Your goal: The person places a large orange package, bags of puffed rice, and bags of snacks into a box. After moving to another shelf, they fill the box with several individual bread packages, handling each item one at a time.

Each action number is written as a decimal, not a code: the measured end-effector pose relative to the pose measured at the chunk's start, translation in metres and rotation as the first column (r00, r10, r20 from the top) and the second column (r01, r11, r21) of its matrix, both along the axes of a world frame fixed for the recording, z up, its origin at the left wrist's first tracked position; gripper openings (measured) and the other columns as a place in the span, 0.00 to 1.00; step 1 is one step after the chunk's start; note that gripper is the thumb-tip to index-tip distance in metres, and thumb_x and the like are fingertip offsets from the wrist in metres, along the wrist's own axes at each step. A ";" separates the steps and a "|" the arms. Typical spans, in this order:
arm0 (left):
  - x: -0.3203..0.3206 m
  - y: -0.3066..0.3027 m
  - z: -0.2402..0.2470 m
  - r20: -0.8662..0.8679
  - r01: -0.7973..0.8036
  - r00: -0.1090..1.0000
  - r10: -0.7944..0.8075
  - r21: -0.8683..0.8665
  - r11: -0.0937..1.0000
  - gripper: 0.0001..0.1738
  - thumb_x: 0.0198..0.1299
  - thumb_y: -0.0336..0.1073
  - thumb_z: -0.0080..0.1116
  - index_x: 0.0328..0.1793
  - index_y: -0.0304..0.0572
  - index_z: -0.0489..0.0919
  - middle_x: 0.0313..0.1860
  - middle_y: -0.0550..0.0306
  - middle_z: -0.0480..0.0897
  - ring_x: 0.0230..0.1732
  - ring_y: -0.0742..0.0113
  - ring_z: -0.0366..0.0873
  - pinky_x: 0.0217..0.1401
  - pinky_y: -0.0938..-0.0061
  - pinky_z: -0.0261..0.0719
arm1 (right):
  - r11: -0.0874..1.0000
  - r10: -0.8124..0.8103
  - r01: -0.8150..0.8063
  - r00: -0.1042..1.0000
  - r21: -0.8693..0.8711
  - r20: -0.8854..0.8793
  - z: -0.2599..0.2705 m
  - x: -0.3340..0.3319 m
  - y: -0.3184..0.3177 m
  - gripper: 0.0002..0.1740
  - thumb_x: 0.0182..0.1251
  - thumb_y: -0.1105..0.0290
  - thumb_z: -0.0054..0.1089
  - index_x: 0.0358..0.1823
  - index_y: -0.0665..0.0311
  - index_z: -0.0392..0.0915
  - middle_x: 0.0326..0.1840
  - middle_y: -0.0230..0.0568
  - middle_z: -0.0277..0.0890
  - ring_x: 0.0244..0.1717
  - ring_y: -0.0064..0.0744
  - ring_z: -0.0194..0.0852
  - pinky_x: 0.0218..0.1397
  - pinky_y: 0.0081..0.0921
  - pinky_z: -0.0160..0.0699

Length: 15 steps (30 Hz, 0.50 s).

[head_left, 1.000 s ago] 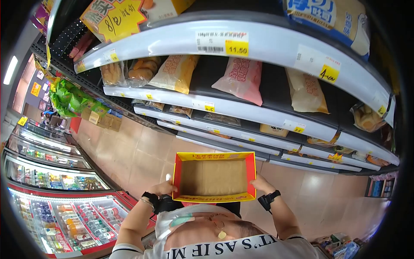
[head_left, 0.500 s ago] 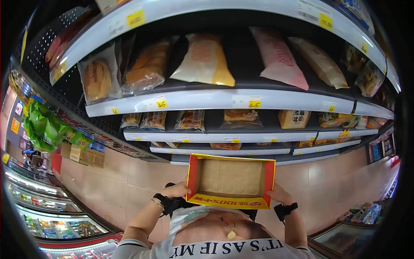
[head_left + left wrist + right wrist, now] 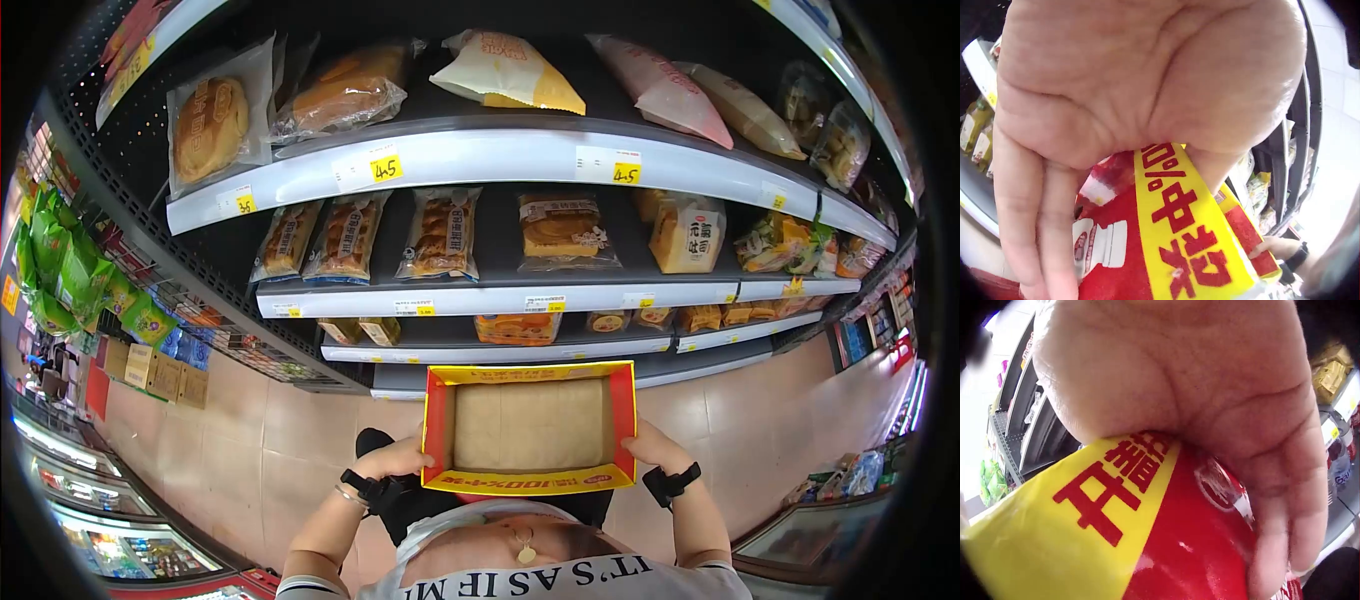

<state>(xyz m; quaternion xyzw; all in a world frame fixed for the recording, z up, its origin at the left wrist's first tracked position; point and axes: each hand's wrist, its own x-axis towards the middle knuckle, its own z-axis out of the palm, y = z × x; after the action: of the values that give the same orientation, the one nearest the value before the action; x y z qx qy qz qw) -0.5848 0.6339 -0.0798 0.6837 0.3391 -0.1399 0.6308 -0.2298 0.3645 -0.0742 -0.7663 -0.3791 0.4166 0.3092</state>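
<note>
Between my two hands I hold an open-topped red and yellow cardboard box [image 3: 530, 481] in front of my waist. Plain brown cardboard shows inside it. My left hand [image 3: 400, 457] grips its left end, and my right hand [image 3: 650, 447] grips the right end. In the left wrist view the palm [image 3: 1147, 81] is over the box's red and yellow printed side [image 3: 1185, 231], with long fingers reaching down the red part. The right wrist view has the other palm [image 3: 1185, 381] over a matching printed corner [image 3: 1097, 500]; its fingers lie along the red face.
Ahead stands a tiered shelf [image 3: 480, 160] with packaged breads [image 3: 445, 235] and price tags. Green bags [image 3: 70, 265] hang at the left, above cardboard cartons [image 3: 150, 370]. Refrigerated cases [image 3: 120, 545] line the lower left. Tiled floor [image 3: 250, 420] lies around me.
The shelves have shifted upward in the head view, and the lower tiers of bread now show more fully. The box sits a little further right in view, still held in both hands.
</note>
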 end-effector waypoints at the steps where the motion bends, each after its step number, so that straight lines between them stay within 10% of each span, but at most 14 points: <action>1: 0.003 0.003 0.011 0.006 0.009 1.000 -0.009 0.007 1.000 0.26 0.51 0.29 0.56 0.60 0.35 0.69 0.46 0.51 0.80 0.46 0.64 0.77 0.48 0.72 0.77 | 1.000 0.015 -0.014 0.999 -0.017 0.034 0.001 0.000 -0.002 0.30 0.51 0.77 0.48 0.61 0.69 0.64 0.57 0.56 0.71 0.60 0.49 0.67 0.62 0.33 0.66; 4: 0.010 0.015 0.034 0.022 0.184 0.982 -0.185 0.046 0.982 0.45 0.48 0.27 0.55 0.72 0.37 0.46 0.58 0.43 0.71 0.57 0.59 0.71 0.58 0.71 0.71 | 0.998 0.012 -0.010 0.999 -0.062 0.044 0.017 -0.005 -0.002 0.30 0.53 0.74 0.50 0.61 0.67 0.64 0.58 0.59 0.70 0.61 0.54 0.67 0.62 0.34 0.65; 10: -0.008 0.015 0.062 0.278 0.148 0.941 -0.190 0.167 0.975 0.25 0.53 0.29 0.54 0.59 0.33 0.70 0.53 0.52 0.78 0.54 0.66 0.72 0.57 0.72 0.70 | 0.996 -0.021 0.007 0.986 0.086 0.166 0.086 -0.026 -0.005 0.32 0.53 0.73 0.51 0.64 0.64 0.60 0.54 0.58 0.73 0.57 0.55 0.70 0.59 0.36 0.68; 15: -0.034 0.017 0.079 0.173 0.326 0.909 -0.379 0.273 0.905 0.24 0.55 0.30 0.54 0.59 0.32 0.70 0.53 0.54 0.78 0.54 0.67 0.73 0.58 0.72 0.70 | 0.999 0.024 -0.009 0.946 -0.048 0.325 0.129 -0.044 -0.006 0.33 0.55 0.69 0.51 0.65 0.63 0.58 0.54 0.59 0.72 0.56 0.58 0.69 0.58 0.39 0.69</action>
<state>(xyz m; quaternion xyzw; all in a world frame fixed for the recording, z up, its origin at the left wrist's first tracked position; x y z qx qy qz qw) -0.6183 0.6506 -0.0008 0.8157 0.1508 -0.1333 0.5423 -0.2736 0.3583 0.0547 -0.8282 -0.4214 0.2958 0.2213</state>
